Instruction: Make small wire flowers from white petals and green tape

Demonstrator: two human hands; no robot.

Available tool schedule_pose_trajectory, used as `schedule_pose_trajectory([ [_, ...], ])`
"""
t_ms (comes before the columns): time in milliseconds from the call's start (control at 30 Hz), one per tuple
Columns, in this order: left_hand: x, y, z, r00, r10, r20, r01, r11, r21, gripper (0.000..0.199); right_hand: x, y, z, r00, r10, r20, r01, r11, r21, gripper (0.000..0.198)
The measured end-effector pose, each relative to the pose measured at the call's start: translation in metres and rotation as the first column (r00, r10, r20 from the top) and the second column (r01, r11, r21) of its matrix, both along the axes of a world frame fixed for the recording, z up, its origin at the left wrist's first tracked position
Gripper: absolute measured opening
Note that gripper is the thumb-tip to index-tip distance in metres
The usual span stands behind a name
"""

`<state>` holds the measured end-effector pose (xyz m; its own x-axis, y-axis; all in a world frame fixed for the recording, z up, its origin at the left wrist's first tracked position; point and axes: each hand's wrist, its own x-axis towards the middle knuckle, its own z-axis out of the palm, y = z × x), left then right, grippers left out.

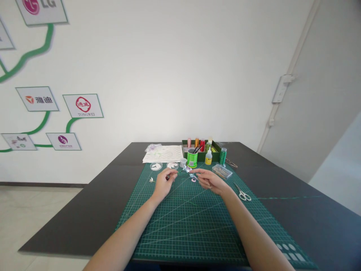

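Green can [192, 161]: just the one, a bright green cylinder.
Shiny petal-like piece [187, 169]: one, crinkly and foil-looking, right in front of the can, sitting between the two grips.
Left grip [164, 182]: nearer than the can and to its left, pinched closed on a thin green stem [179, 171]; there's one dark object [167, 177] too, can't make it out.
Right grip [210, 181]: front-right of the can, index stretched toward the piece, honestly can't tell if it's holding anything.
Clear dishes [151, 165]: two, round, left of the can.
Scissors [244, 196]: one pair, white handles, front-right of the can.
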<state>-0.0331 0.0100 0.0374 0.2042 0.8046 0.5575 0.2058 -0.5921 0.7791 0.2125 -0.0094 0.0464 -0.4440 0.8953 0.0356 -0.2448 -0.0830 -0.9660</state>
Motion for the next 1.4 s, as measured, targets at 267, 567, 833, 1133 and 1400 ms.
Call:
schedule_pose_trajectory([
  [267, 0.0, 0.003, -0.003, 1.0, 0.003, 0.013, -0.003, 1.0, -0.01, 0.015, 0.011, 0.02, -0.013, 0.825, -0.498, 0.266, 0.525, 0.85, -0.038, 0.042],
  [567, 0.0, 0.002, -0.004, 0.999, 0.03, -0.038, -0.028, 0.998, 0.048, 0.013, -0.005, 0.011, -0.009, 0.573, -0.795, 0.199, 0.615, 0.577, 0.537, 0.052],
  [833, 0.001, -0.001, -0.002, 0.997, 0.02, -0.07, -0.015, 0.998, 0.065, 0.012, -0.052, -0.007, -0.01, 0.962, -0.244, 0.125, 0.206, 0.944, 0.257, 0.083],
  [1133, 0.001, -0.001, -0.001, 0.998, 0.017, -0.061, -0.013, 0.998, 0.064, 0.012, -0.066, -0.009, -0.017, 0.987, -0.116, 0.11, 0.097, 0.982, 0.162, 0.066],
  [1400, 0.002, -0.003, 0.001, 0.997, 0.025, -0.071, -0.021, 0.998, 0.056, 0.012, -0.064, -0.004, -0.017, 0.952, -0.237, 0.195, 0.191, 0.954, 0.232, 0.061],
])
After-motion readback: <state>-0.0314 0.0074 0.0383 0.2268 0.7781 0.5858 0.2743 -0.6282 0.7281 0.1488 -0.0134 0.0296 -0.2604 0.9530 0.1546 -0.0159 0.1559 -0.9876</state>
